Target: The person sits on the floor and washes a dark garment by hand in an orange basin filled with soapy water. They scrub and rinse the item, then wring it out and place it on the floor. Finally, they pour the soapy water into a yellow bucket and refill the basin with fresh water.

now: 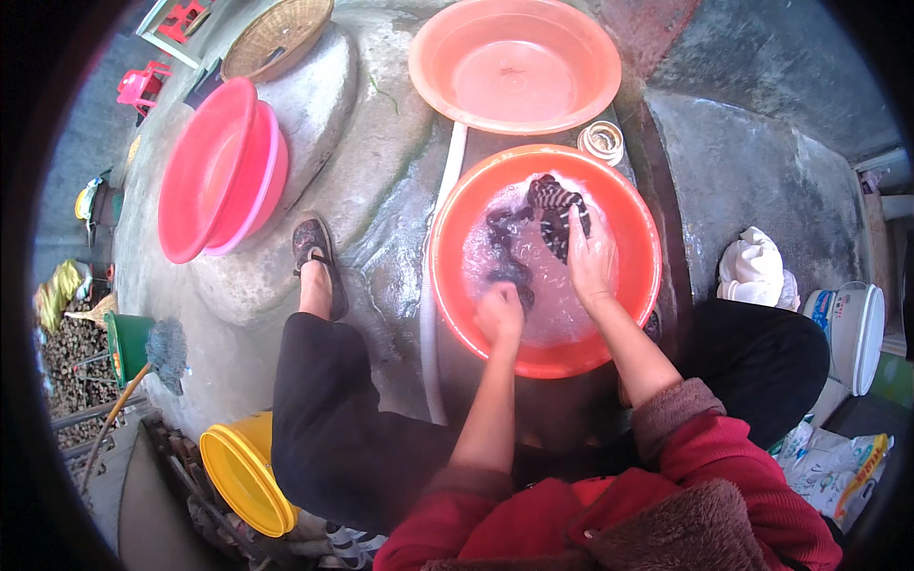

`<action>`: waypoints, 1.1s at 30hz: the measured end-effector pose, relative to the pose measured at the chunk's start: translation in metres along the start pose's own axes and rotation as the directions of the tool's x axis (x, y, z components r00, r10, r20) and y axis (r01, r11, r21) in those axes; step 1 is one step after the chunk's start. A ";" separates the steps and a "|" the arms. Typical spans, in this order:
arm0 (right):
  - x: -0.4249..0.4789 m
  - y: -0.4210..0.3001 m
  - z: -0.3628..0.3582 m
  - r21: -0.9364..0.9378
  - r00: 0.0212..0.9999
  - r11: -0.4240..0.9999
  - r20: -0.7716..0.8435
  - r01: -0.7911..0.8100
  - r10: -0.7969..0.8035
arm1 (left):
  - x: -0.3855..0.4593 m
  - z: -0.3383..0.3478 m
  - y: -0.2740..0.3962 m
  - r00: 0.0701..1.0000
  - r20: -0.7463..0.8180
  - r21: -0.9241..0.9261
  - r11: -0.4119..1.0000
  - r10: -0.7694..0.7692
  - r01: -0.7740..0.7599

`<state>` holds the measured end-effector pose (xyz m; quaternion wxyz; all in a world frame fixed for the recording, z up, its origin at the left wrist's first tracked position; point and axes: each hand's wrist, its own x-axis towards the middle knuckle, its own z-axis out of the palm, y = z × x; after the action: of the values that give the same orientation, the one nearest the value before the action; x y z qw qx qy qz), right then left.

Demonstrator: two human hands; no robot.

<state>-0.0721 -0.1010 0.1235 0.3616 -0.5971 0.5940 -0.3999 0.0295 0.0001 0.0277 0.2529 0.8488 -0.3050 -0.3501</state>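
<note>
In front of me stands an orange plastic basin [546,360] holding cloudy, sudsy water [553,307]. A dark cloth with pale stripes [553,200] lies partly in the water, its striped end raised against the basin's far side. My right hand [593,257] grips that striped end, thumb along its edge. Closed in a fist and slightly blurred, my left hand [500,314] holds the dark, wet part of the cloth [510,268] near the basin's left front. Much of the cloth's lower part is hidden under suds.
Beyond it sits a larger pale orange basin [510,78], with a small round container [601,141] between them. A pale ribbed hose [428,335] runs along the left side. Pink basins [207,171] lean at left; a yellow bucket [250,475] lies by my left leg.
</note>
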 end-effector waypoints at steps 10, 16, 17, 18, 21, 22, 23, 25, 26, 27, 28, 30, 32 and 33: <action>-0.051 0.144 0.019 -0.516 0.951 0.849 0.192 -0.111 0.241 | 0.017 -0.001 -0.009 0.913 -0.377 -0.048 0.982 0.152 -0.184; -0.036 0.130 0.055 -0.418 0.973 0.901 0.229 0.114 -0.016 | 0.001 0.047 -0.044 0.999 -0.005 0.299 0.954 0.032 -0.029; -0.043 0.109 0.062 -0.469 0.937 0.865 0.349 0.178 -0.004 | 0.009 0.049 -0.063 0.999 0.028 0.286 0.957 0.029 -0.036; -0.041 0.106 0.062 -0.528 0.914 0.826 0.404 0.199 0.037 | 0.013 0.051 -0.063 0.996 0.078 0.264 0.962 0.045 -0.064; -0.038 0.111 0.059 -0.601 0.797 0.683 0.602 0.416 0.045 | 0.017 0.059 -0.063 0.977 0.132 -0.085 0.981 -0.165 0.177; -0.035 0.124 0.050 -0.554 0.717 0.608 0.696 0.568 -0.036 | 0.017 0.062 -0.064 0.980 0.090 -0.144 0.971 -0.177 0.189; -0.032 0.138 0.039 -0.488 0.616 0.517 0.781 0.704 -0.101 | 0.016 0.065 -0.064 0.980 0.049 -0.203 0.959 -0.192 0.198; -0.018 0.149 0.021 -0.384 0.552 0.564 0.818 0.731 -0.160 | 0.019 0.072 -0.074 0.968 0.011 -0.372 0.897 -0.252 0.238; -0.009 0.156 0.012 -0.401 0.603 0.606 0.780 0.687 -0.168 | 0.022 0.076 -0.080 0.959 0.024 -0.476 0.841 -0.283 0.260; -0.003 0.157 0.006 -0.421 0.658 0.646 0.734 0.637 -0.170 | 0.024 0.080 -0.078 0.951 0.047 -0.571 0.773 -0.304 0.275; -0.005 0.157 0.007 -0.537 0.810 0.700 0.578 0.471 -0.101 | 0.023 0.084 -0.076 0.959 -0.031 -0.487 0.842 -0.283 0.232; -0.022 0.153 0.013 -0.649 0.979 0.757 0.193 0.072 0.072 | 0.019 0.092 -0.074 0.960 -0.176 -0.292 0.943 -0.216 0.158; -0.042 0.145 0.011 -0.671 0.927 0.720 0.359 0.177 0.107 | 0.013 0.083 -0.066 0.991 -0.055 -0.193 0.975 -0.125 0.113; -0.045 0.136 0.010 -0.674 0.894 0.702 0.432 0.231 0.121 | 0.012 0.075 -0.057 0.997 0.005 -0.149 0.986 -0.074 0.074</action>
<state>-0.1191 -0.0610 -0.0067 0.2168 -0.7825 0.5837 -0.0035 -0.0009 0.0146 -0.0609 0.3023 0.8384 -0.2461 -0.3809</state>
